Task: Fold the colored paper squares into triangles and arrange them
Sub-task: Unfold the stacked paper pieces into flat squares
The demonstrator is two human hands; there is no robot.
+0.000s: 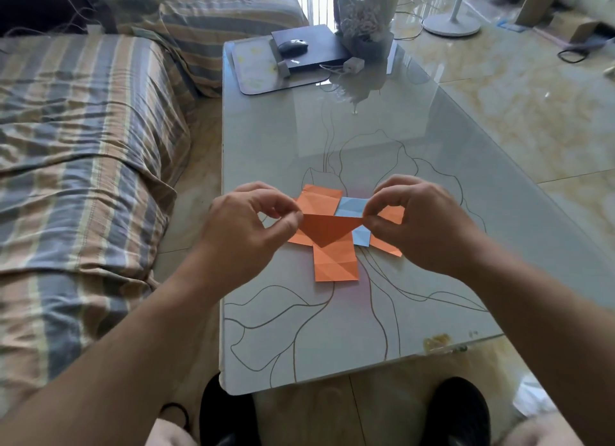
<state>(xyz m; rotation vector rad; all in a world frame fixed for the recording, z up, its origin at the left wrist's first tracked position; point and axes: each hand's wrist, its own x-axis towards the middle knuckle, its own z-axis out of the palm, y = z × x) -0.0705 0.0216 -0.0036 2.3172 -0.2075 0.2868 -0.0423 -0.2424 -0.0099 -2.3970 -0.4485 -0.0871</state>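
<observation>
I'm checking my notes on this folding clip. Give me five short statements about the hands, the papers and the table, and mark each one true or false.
1. Both hands pinch the dark orange triangle, the left hand at one corner and the right hand at the other. True.
2. The triangle points away from the person. False: its tip points toward the person.
3. A blue paper lies among the orange papers on the table. True.
4. The papers on the table are all green. False: they are orange and blue.
5. A computer mouse sits on the dark laptop at the far end of the table. True.
</observation>
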